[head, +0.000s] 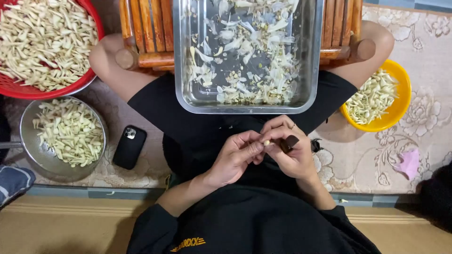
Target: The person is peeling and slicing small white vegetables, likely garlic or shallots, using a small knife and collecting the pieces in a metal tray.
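Before you, the patterned rug (423,61) covers the floor, and a wooden stool (150,33) stands between your knees. On it rests a steel tray (183,89) strewn with pale peelings. At your far left sits a red basket (19,89) heaped with pale cloves, and below it a metal strainer (28,146) holding more of them. At your right knee a yellow bowl (400,101) holds another pile. A black phone (129,146) lies on the rug beside the strainer, and a pink scrap (408,163) lies at the right.

Over your lap, your 2 hands meet. Your left hand (233,157) pinches 1 small pale clove (266,142) at its fingertips. Your right hand (292,150) has its fingers clenched round a dark-handled knife (288,142), touching the clove, just below the tray's near edge.
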